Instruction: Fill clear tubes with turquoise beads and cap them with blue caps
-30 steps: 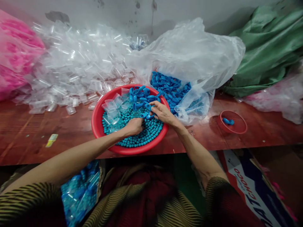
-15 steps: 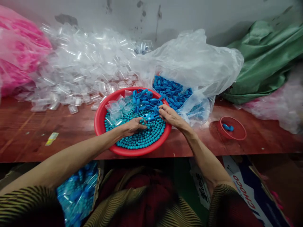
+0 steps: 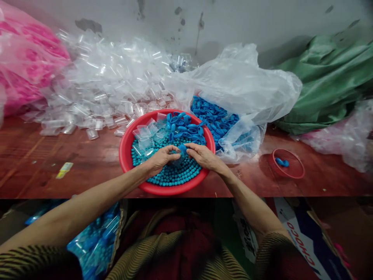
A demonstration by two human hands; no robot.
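Observation:
My left hand [image 3: 163, 158] and my right hand [image 3: 203, 156] meet over the red basin [image 3: 124, 149], fingers closed in a pinch. Between their fingertips is a blue plastic piece [image 3: 183, 148], partly covered by the fingers and slightly blurred. Something see-through seems to show just beneath it, too faint to name. Small turquoise beads [image 3: 169, 179] fill the basin below the hands. On the beads lie clear plastic cups [image 3: 143, 133] at the back left and several hollow blue plastic pieces [image 3: 186, 127] at the back right.
Behind the basin spreads a heap of clear cups [image 3: 99, 85]. A clear bag [image 3: 241, 81] stands over more blue pieces [image 3: 214, 116]. To the right, a small red basket [image 3: 295, 169] holds blue pieces. Pink-filled bag [image 3: 32, 62] left, green sack [image 3: 326, 81] right.
My left hand has lifted out of the beads and come up against my right hand. The blue piece is now raised between them. The view has shifted slightly.

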